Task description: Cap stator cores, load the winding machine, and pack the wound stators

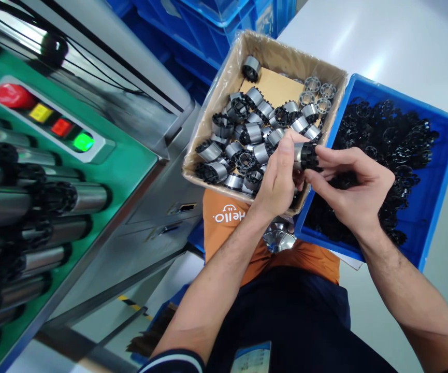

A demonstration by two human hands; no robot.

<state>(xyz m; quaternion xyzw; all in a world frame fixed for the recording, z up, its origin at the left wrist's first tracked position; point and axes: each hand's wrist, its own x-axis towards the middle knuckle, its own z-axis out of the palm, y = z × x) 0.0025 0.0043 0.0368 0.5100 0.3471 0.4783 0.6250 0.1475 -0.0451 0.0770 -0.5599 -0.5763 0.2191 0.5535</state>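
My left hand (276,181) is closed around a silver stator core (298,155), held above the near right edge of a cardboard box (224,67). The fingers of my right hand (358,186) pinch a black slotted plastic end ring (309,156) at the right end of that core. The two parts touch; whether the ring is fully seated I cannot tell. Inside the box lie several loose stator cores (253,132) with black ends, and a few bare slotted cores (312,84) stand at its far right. Black plastic end rings (387,129) fill much of a blue bin (437,207).
To the left is a green machine top (130,150) with a button panel (103,147) and rows of metal cylinders (89,197). Stacked blue crates (208,31) stand behind the box. A white table (387,36) extends beyond the bin. A shiny metal piece (280,239) sits below the box.
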